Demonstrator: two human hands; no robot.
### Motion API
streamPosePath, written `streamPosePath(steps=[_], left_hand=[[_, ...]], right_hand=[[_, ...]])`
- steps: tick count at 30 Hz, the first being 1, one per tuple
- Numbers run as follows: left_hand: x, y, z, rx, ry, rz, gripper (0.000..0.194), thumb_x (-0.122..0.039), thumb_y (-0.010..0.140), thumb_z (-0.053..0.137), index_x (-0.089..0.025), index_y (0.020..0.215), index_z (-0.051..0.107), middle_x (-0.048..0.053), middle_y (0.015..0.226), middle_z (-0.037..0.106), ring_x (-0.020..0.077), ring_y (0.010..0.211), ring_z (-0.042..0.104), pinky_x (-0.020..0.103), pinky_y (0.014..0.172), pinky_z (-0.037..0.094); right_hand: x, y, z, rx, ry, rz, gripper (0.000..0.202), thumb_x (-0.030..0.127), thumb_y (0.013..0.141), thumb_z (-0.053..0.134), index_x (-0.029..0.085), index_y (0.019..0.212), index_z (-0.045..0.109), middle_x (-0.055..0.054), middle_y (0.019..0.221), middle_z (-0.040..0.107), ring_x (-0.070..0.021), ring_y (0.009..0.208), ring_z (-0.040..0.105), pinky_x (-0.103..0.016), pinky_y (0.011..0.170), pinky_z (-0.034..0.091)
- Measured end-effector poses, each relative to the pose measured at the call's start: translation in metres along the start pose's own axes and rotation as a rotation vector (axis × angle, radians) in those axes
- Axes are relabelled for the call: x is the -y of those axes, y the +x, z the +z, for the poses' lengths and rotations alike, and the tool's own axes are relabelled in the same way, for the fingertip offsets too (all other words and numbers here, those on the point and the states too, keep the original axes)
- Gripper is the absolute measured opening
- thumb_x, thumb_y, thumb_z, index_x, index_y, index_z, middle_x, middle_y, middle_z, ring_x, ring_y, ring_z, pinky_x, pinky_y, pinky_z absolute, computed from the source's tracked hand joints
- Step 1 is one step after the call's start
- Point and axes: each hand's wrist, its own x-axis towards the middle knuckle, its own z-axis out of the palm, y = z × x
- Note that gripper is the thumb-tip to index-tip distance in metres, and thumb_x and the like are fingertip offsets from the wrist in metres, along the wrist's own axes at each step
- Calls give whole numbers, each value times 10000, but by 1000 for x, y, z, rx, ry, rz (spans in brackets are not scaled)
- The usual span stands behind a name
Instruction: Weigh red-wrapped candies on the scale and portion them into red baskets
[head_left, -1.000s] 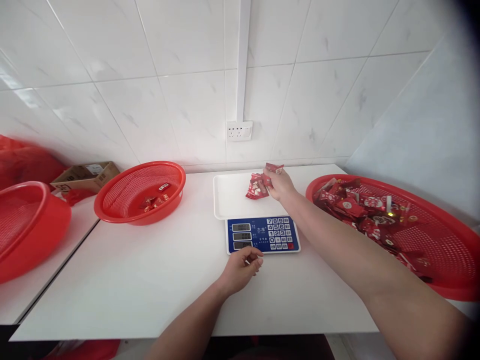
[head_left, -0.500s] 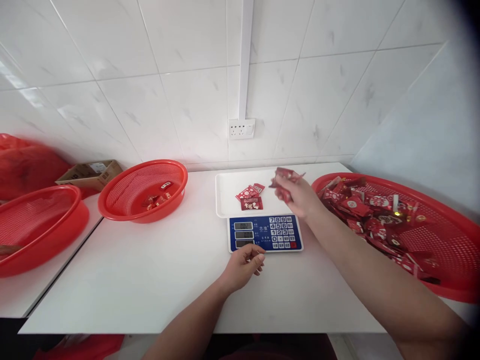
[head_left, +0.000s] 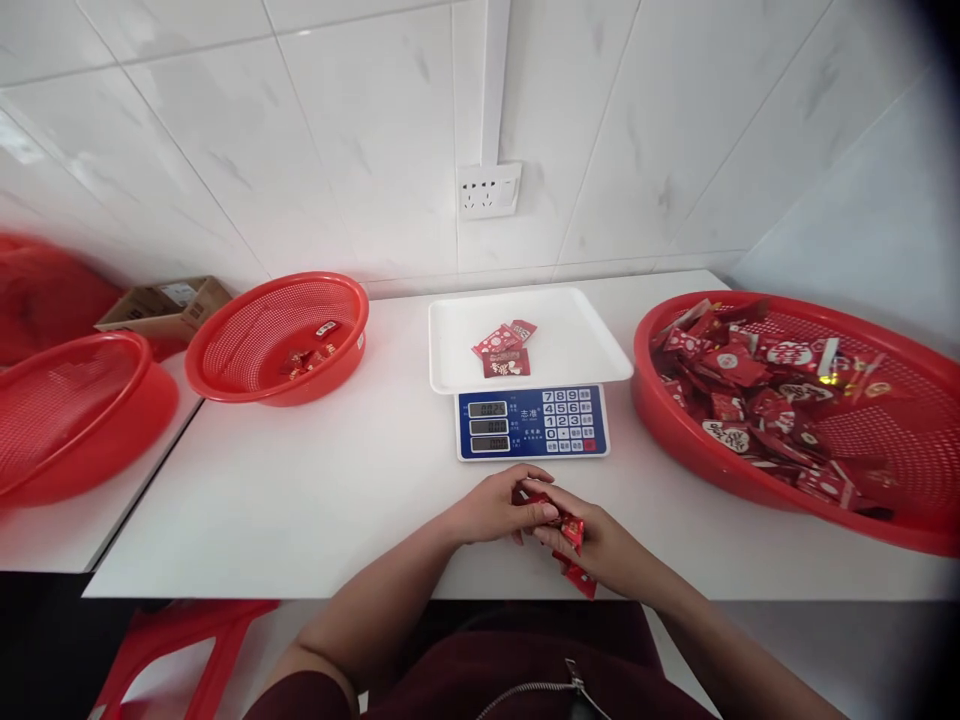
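My left hand (head_left: 499,508) and my right hand (head_left: 600,548) meet just in front of the blue scale (head_left: 529,425). Red packets (head_left: 571,535) are gripped in my right hand, and the closed fingers of my left hand press on their upper end. Several red packets (head_left: 506,362) lie on the left part of the white scale tray (head_left: 592,345). Beside the scale on the right, a large red basket (head_left: 697,470) holds a heap of similar packets (head_left: 739,365).
Another red basket (head_left: 262,390) with a few packets stands left of the scale. Farther left are a red basket (head_left: 90,440), a cardboard box (head_left: 161,305) and a red bag (head_left: 45,300). A socket (head_left: 489,190) is on the tiled wall.
My right hand has come back from over the tray to my left hand, carrying its packets. My left fingers have closed onto them. The camera view has tilted downward.
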Motion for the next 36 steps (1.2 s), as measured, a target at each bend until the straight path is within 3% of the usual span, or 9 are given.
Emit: streamPosePath(steps=[6,15,19,21,25,29,31,33,36], left_hand=[[-9,-3,-9,37,-78,-18,375,-464,741,647,-154,936,569,3,739,597,128,641,591,224,511,435],[-25,-7,-10,-70,48,-49,344,-443,752,631,-143,920,615,8,731,603,125,620,609,268,567,505],[-47,-8,-12,-290,213,34,441,-392,765,623,-212,1160,543,-6,756,586,120,611,590,231,494,489],[-66,-5,-19,-431,236,112,427,-369,779,607,-211,1167,525,-8,749,591,128,638,607,219,499,484],[-110,14,-45,-682,379,288,269,-337,827,544,-188,1050,565,-14,720,602,115,636,614,211,546,494],[-134,43,-75,-800,685,356,316,-330,862,501,-189,1144,530,40,878,633,150,751,621,279,658,525],[-135,48,-80,-851,899,327,383,-339,858,522,-180,1205,498,105,1080,615,219,931,606,374,796,502],[-130,44,-74,-900,1074,335,411,-349,848,545,-173,1217,498,144,1264,526,288,1142,497,452,921,428],[-108,24,-48,-796,1059,391,358,-361,878,494,-207,1200,521,106,1279,529,264,1202,449,435,985,388]], right_hand=[[0,3,0,-54,65,-47,519,365,806,576,269,1305,469,-12,790,628,-139,613,564,-266,522,508],[-20,9,9,-161,225,-64,536,499,788,576,224,1241,499,-15,787,614,-119,506,561,-288,494,522],[-30,14,8,-316,317,-74,493,533,755,596,228,1139,548,-23,793,633,-131,480,576,-307,492,520],[-33,17,7,-361,362,-41,495,548,746,597,217,1111,551,-8,725,618,-136,481,574,-305,485,515],[-35,20,9,-312,339,11,535,579,708,614,203,1086,569,4,675,604,-146,494,581,-319,500,525],[-32,18,15,-353,285,-20,536,593,702,607,200,1065,597,-12,704,609,-150,512,579,-318,496,511],[-30,17,16,-362,294,-32,533,590,701,611,198,1062,598,-14,710,609,-147,508,572,-318,496,505],[-30,16,16,-364,309,-37,524,584,704,614,196,1056,592,-11,697,606,-144,502,568,-323,506,510],[-33,17,15,-354,306,-46,498,579,714,606,201,1037,585,-3,676,602,-145,501,569,-325,510,517]])
